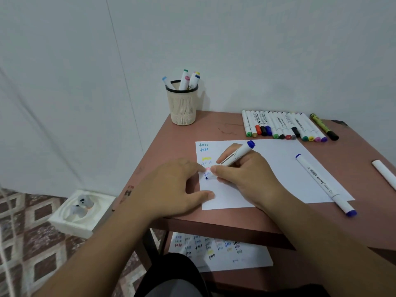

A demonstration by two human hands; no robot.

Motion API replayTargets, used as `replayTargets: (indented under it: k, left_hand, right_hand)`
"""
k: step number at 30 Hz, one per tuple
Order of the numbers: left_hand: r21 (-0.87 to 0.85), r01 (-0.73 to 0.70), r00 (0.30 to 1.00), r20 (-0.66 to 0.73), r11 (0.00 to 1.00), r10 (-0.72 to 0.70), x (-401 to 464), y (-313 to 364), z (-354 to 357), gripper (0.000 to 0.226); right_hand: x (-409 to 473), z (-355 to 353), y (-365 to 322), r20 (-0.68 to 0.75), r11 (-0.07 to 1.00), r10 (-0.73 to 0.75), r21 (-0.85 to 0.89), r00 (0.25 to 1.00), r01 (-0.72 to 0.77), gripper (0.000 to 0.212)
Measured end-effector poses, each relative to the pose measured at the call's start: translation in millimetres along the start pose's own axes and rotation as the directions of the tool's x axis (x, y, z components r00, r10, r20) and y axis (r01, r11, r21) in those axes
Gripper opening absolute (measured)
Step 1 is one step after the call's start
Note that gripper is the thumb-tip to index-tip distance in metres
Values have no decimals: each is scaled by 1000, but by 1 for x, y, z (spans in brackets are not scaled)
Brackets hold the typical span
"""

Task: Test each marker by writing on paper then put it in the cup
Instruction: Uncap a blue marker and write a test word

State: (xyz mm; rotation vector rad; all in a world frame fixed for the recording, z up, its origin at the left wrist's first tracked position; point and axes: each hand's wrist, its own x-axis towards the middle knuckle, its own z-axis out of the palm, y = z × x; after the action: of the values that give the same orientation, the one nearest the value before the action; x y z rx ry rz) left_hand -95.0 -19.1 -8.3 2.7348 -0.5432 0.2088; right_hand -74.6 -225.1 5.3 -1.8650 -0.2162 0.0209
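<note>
My right hand (244,176) grips a white marker with a blue end (237,154), its tip touching the white paper (278,168) near the left edge, under a column of coloured "test" words. My left hand (171,187) lies flat with spread fingers, pinning the paper's lower left corner. A beige mesh cup (183,106) at the table's far left corner holds several markers. A row of several capped markers (285,126) lies beyond the paper. One blue marker (323,183) rests across the paper's right side.
A brown table (225,129) stands against a white wall. A white marker end (385,174) shows at the right edge. A lower shelf holds another written sheet (218,251). A white square container (81,211) sits on the patterned floor at left.
</note>
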Motion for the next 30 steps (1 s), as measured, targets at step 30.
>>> replayTargets:
  k: [30]
  left_hand:
    - [7, 3, 1000, 16, 1000, -3, 0, -2, 1, 72]
  right_hand:
    - [-1, -3, 5, -99, 995, -47, -97, 994, 37, 19]
